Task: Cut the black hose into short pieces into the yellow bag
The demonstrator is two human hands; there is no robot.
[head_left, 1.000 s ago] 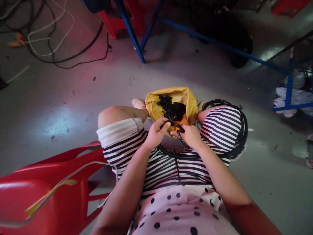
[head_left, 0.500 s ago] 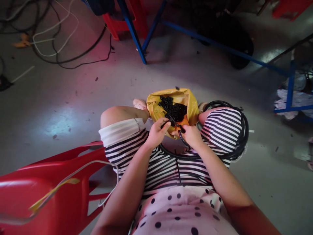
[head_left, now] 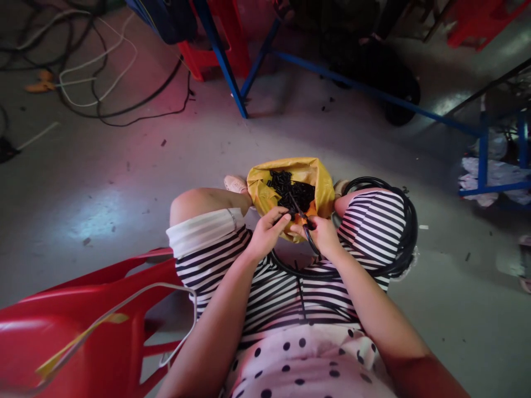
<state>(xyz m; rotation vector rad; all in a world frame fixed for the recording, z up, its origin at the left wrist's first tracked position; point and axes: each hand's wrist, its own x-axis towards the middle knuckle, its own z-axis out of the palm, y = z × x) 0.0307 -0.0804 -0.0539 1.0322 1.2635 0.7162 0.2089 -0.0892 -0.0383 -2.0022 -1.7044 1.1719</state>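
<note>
In the head view my left hand pinches the end of a thin black tube over the near rim of a yellow bag. My right hand is closed around the handles of scissors, which have orange and black on the grip. The blades point away from me, close to my left fingertips. Many short black tube pieces lie inside the bag, which stands between my feet. A coil of black tube hangs around my right knee, and one strand crosses my lap to my hands.
At my left is a red plastic chair with a white cable over it. Blue metal frame legs and a red stool stand ahead. Tangled cables lie on the floor at the far left.
The view has tilted a little, so the scene sits slightly lower. A small black piece seen at the bag's far rim is gone from there. The scissor blades have turned slightly.
</note>
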